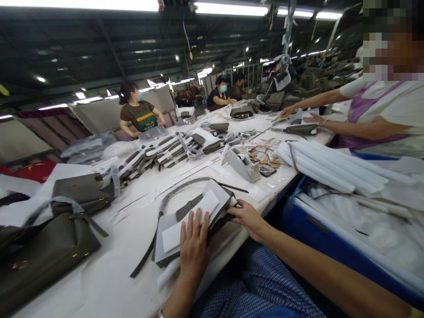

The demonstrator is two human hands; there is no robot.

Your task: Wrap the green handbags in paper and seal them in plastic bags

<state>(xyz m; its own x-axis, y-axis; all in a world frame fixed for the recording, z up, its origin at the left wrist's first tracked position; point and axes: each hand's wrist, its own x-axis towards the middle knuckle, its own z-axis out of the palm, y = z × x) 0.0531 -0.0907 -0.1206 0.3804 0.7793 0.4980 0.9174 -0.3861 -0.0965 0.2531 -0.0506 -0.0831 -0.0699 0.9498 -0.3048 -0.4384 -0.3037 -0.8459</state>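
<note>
Glaring overhead tube lights [232, 9], dim ceiling [79, 39], stretched, blurry edges

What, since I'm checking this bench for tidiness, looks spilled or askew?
Small brown and white pieces lie in a loose, overlapping scatter beside the tape dispenser, as if tipped out rather than stacked.

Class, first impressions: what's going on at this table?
A grey-green bag is being handled on a white table. The person's left hand rests on the white piece lying over it; the right hand is at the bag's right end. A strap loops out beside it. A tape dispenser stands beyond; a co-worker at the right reaches over the table.
</note>
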